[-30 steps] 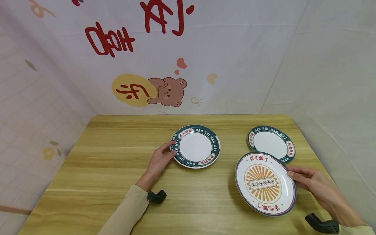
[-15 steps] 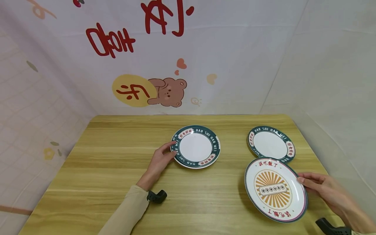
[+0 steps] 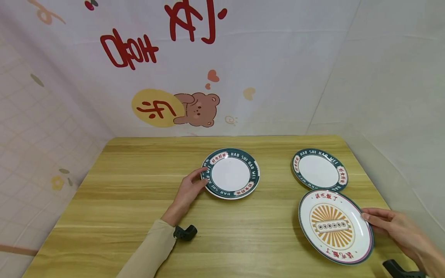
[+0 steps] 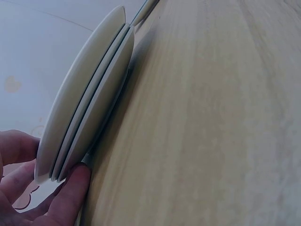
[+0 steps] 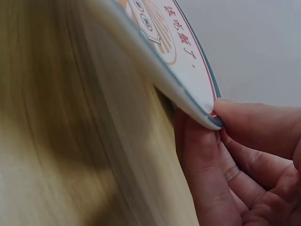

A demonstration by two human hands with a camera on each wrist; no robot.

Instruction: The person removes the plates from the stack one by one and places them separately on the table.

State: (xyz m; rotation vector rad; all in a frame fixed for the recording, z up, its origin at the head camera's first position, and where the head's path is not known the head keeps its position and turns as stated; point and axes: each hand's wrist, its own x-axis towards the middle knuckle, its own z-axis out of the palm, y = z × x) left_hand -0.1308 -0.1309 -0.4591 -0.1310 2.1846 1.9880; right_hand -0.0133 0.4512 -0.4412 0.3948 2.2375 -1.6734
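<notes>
A small stack of plates (image 4: 89, 94), its stacked rims showing in the left wrist view, sits mid-table. The top plate (image 3: 230, 175) has a white centre and a dark green lettered rim. At its left edge, my left hand (image 3: 185, 193) grips the stack, thumb on one side and fingers on the other. My right hand (image 3: 393, 227) pinches the right rim of a white plate (image 3: 359, 235) with an orange sunburst print. That plate is tilted, held over the front right of the table, its shadow beneath. In the right wrist view the plate's rim (image 5: 188, 101) lies between thumb and fingers.
Another green-rimmed plate (image 3: 318, 172) lies at the back right, its near edge overlapped by the held plate in the head view. Behind the wooden table (image 3: 139, 162) hangs a printed white cloth (image 3: 278, 58), which also runs along both sides.
My right hand has moved right and slightly toward me with the sunburst plate, uncovering more of the back right plate. The left hand stays at the stack.
</notes>
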